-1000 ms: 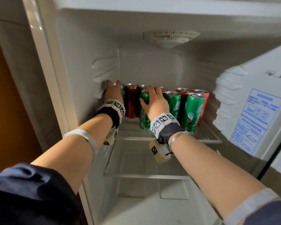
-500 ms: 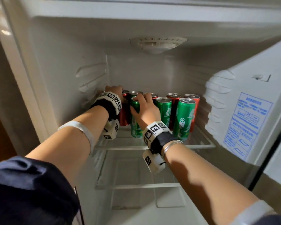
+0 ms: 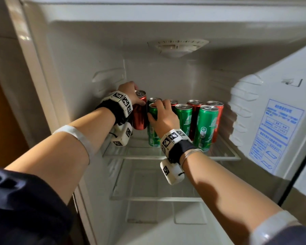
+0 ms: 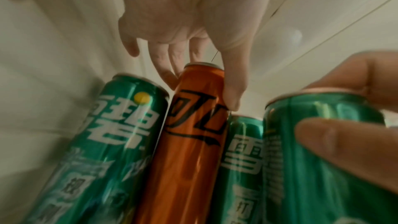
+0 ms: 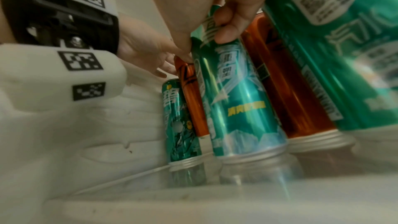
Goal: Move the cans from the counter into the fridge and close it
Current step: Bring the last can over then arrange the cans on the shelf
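Several tall red and green cans stand on the fridge's top glass shelf (image 3: 224, 157). My left hand (image 3: 129, 91) grips the top of a red can (image 3: 140, 115) at the shelf's left; its thumb and fingers curl round the rim (image 4: 202, 67). This can sits higher than its neighbours and its base (image 5: 202, 134) looks raised off the shelf. My right hand (image 3: 163, 114) grips a green can (image 3: 153, 137) just to the right, fingers wrapped round its upper part (image 5: 226, 35). That can stands on the shelf. Another green can (image 4: 120, 125) stands behind, by the left wall.
The open fridge door (image 3: 276, 135) with a blue label is at the right. A round light housing (image 3: 177, 48) hangs from the ceiling of the compartment. A lower glass shelf (image 3: 157, 198) lies beneath. The fridge's left wall is close to my left hand.
My left hand has taken hold of the red can's top, and the can now sits higher. My right hand stays on the green can. My head has shifted.
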Demonstrator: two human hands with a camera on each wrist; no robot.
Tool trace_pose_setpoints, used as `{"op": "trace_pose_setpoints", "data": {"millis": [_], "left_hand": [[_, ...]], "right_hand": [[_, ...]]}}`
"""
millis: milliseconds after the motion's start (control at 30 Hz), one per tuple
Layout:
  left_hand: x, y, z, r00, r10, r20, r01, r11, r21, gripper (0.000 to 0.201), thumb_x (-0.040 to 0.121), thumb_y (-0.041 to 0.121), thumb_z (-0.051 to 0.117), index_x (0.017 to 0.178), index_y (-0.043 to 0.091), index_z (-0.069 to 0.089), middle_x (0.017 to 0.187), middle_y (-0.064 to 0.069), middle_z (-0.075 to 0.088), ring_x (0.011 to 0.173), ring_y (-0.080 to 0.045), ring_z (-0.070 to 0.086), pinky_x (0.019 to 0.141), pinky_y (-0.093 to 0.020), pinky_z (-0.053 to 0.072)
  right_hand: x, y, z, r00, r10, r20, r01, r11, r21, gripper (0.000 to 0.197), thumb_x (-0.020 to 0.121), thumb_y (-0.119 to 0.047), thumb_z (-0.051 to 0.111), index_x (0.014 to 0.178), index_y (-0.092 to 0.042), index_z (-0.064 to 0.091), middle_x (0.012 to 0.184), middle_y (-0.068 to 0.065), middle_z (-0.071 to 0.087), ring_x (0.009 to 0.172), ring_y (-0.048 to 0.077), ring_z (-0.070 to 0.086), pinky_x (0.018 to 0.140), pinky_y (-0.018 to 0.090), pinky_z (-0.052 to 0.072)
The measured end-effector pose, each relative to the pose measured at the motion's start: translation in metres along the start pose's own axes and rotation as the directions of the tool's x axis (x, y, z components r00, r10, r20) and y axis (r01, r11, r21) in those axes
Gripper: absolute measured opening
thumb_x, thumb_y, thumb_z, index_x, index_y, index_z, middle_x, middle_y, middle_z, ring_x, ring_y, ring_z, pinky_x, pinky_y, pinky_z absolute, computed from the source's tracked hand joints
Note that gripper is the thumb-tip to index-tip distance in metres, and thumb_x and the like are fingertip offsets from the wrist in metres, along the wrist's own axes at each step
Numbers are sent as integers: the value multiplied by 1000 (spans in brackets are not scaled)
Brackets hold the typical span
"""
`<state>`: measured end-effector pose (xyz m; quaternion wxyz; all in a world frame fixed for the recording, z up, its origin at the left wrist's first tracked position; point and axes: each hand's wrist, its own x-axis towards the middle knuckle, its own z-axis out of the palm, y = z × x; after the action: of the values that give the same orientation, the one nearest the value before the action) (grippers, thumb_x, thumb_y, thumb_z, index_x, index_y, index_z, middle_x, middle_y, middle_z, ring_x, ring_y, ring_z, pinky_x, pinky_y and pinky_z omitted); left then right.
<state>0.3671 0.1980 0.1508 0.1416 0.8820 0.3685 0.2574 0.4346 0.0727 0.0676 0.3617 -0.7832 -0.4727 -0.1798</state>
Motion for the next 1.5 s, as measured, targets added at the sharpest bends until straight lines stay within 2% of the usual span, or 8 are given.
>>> {"op": "trace_pose_setpoints", "data": {"millis": [333, 500, 633, 767, 900, 1067, 1267, 1500], "left_hand": [[-24, -4, -20, 991, -54, 122, 37, 990, 138, 55, 64, 37, 81, 110, 10, 68, 110, -8, 69, 100, -26, 64, 89, -33, 51], [-34, -11, -18, 988, -128, 90, 107, 971, 215, 63, 62, 36, 83, 116, 9, 65, 116, -8, 67, 105, -28, 63, 91, -33, 50], [-28, -20, -15, 986, -158, 59, 139, 958, 252, 73, 48, 47, 82, 110, 13, 64, 110, -9, 67, 99, -33, 64, 88, -43, 53], [-43, -15, -14, 992, -121, 39, 99, 928, 359, 52, 72, 26, 74, 116, 5, 57, 118, -18, 62, 107, -36, 61, 86, -39, 51], [-43, -18, -13, 996, -61, 70, 18, 870, 492, 67, 72, 22, 75, 128, 8, 42, 129, -17, 48, 121, -37, 48, 97, -43, 44], [-39, -17, -12, 995, -18, 95, -33, 859, 511, 58, 81, 13, 64, 133, 9, 40, 135, -19, 41, 129, -40, 39, 106, -46, 36], [-38, -21, -9, 991, 65, 115, -112, 877, 467, 34, 89, 13, 47, 123, 13, 42, 115, -16, 57, 101, -33, 57, 78, -33, 42], [-33, -25, -5, 991, 78, 112, -119, 894, 432, 39, 87, 14, 52, 125, 15, 41, 109, -16, 58, 91, -31, 57, 75, -32, 42]], "right_hand": [[1, -3, -2, 999, 27, 28, -25, 998, -50, 41, 92, -34, 54, 126, -13, 45, 131, 9, 40, 93, 34, 60, 71, 40, 54], [1, -2, 0, 1000, 20, 14, -19, 999, -37, 41, 91, -33, 55, 125, -13, 46, 131, 8, 41, 94, 33, 60, 69, 38, 52], [1, -2, 1, 1000, 21, 6, -20, 999, -42, 41, 92, -34, 55, 126, -13, 45, 132, 8, 40, 94, 33, 60, 67, 36, 49], [0, -3, 0, 1000, 28, 5, -28, 998, -48, 41, 92, -34, 53, 126, -13, 44, 133, 8, 39, 95, 33, 60, 70, 39, 54], [-1, -3, 0, 1000, 26, -2, -26, 998, -48, 41, 92, -34, 54, 126, -13, 44, 134, 8, 39, 95, 32, 61, 70, 38, 53], [0, -2, 1, 999, 32, -8, -32, 998, -54, 41, 92, -35, 53, 126, -14, 44, 135, 7, 38, 96, 30, 60, 66, 33, 48], [1, 0, 4, 1000, 21, -23, -21, 1000, 7, 38, 90, -33, 56, 122, -13, 48, 130, 8, 41, 93, 33, 59, 64, 31, 45], [-7, 2, 5, 998, 34, -51, -27, 992, 119, 38, 85, -30, 63, 120, -20, 51, 135, 7, 34, 91, 33, 60, 69, 34, 54]]}}
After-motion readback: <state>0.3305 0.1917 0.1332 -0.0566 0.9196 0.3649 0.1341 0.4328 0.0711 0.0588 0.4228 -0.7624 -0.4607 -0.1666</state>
